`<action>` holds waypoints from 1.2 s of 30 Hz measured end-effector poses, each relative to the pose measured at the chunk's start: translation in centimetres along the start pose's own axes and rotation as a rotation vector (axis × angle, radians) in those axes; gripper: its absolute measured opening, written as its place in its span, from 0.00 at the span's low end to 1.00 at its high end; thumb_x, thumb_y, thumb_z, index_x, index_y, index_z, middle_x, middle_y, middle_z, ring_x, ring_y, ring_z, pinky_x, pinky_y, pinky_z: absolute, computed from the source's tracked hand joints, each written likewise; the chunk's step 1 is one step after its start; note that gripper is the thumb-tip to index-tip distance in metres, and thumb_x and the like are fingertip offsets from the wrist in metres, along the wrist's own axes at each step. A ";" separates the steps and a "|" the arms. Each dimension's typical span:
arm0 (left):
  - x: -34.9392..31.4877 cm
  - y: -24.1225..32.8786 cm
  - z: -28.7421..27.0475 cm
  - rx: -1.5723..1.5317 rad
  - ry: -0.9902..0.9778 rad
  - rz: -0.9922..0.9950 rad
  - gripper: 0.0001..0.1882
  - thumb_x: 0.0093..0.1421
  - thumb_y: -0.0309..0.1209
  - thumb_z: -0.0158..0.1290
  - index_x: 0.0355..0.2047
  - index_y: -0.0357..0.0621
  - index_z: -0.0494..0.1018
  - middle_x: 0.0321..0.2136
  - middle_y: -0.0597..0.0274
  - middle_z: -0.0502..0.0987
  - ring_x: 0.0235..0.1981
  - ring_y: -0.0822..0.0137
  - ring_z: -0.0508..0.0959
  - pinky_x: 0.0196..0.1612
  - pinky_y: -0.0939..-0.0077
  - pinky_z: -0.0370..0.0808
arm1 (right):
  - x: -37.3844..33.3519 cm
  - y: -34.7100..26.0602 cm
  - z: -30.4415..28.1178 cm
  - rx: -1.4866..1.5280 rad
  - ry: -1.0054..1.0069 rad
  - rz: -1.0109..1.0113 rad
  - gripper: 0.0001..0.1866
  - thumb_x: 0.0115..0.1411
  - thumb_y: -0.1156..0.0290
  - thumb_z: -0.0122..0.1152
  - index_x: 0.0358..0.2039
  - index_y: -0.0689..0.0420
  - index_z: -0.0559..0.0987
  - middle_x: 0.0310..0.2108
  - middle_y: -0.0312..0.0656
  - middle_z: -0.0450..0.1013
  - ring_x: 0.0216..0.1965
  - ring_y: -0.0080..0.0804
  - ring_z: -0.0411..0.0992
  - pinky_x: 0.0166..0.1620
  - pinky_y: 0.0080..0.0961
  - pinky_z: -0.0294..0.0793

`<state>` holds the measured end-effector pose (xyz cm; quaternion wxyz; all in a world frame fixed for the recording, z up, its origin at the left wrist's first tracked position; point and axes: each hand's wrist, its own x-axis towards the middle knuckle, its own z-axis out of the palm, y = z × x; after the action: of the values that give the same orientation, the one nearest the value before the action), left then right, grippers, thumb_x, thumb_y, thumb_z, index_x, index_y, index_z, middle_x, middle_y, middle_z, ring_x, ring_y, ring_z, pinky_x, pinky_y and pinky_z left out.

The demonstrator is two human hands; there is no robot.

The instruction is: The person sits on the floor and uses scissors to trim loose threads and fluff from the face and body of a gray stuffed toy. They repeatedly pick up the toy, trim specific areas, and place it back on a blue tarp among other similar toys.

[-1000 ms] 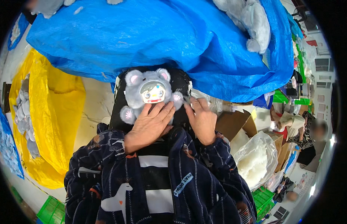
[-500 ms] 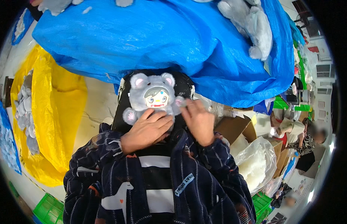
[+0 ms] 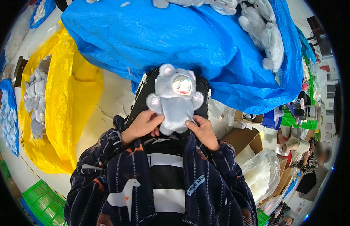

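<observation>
A grey plush bear (image 3: pixel 176 110) with a doll-like face set in its hood lies face up on my lap, its head pointing away from me. My left hand (image 3: pixel 145 124) grips the lower left side of its body, thumb on top and fingers curled beneath. At the lower right side, my right hand (image 3: pixel 203 132) pinches the plush between thumb and fingers. Both of the bear's arms stick out to the sides, and its feet show between my hands.
Ahead lies a large blue tarp (image 3: pixel 152 41) with grey plush toys (image 3: pixel 263 37) on it. At left, a yellow sack (image 3: pixel 69 124) holds several grey pieces. A green crate (image 3: pixel 43 203), a cardboard box (image 3: pixel 242 141) and a bag of white stuffing (image 3: pixel 259 173) stand nearby. Another person (image 3: pixel 305 154) is at far right.
My left hand has slid off the bear's belly to its lower left side. My right hand has moved from its paw down to the lower right side. The view has shifted.
</observation>
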<state>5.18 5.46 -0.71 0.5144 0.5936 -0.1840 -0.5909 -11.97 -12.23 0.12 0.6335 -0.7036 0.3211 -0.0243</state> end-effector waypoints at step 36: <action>0.7 -0.3 0.6 -0.763 -0.079 0.168 0.35 0.54 0.21 0.57 0.61 0.40 0.53 0.54 0.55 0.66 0.55 0.60 0.68 0.56 0.62 0.67 | 0.6 -4.2 0.8 0.354 -0.164 0.238 0.27 0.56 0.60 0.63 0.51 0.61 0.69 0.28 0.30 0.69 0.24 0.11 0.60 0.24 0.10 0.56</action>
<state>4.71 4.71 -1.16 0.7373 0.3192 -0.0188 -0.5951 -9.33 -11.89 3.59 0.7694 -0.5383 0.3399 0.0519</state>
